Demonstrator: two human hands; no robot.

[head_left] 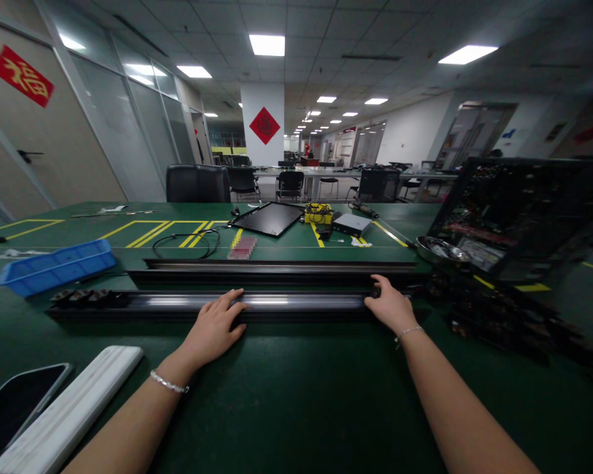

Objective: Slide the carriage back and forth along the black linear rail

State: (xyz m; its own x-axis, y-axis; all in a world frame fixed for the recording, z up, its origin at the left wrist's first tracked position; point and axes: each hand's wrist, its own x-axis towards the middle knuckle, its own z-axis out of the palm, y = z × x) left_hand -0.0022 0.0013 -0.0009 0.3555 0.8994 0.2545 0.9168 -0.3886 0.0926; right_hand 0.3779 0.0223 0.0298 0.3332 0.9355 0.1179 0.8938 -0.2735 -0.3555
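A long black channel-shaped rail (296, 303) lies crosswise on the green table in front of me. My left hand (213, 330) rests on its middle with the fingers apart. At the rail's right end, my right hand (393, 309) pinches a small black piece (377, 291) between thumb and fingers; most of that piece is hidden. Several small black blocks (84, 298) sit in the rail's left end. Just behind lies a second pair of long black rails (271, 271), parallel to the first.
A blue bin (59, 266) stands left. A phone (22, 401) and a white bar (79, 408) lie front left. Dark parts (504, 319), a metal bowl (439, 250) and an open computer case (514, 217) crowd the right. Behind are a flat black panel (269, 218) and a grey box (352, 224).
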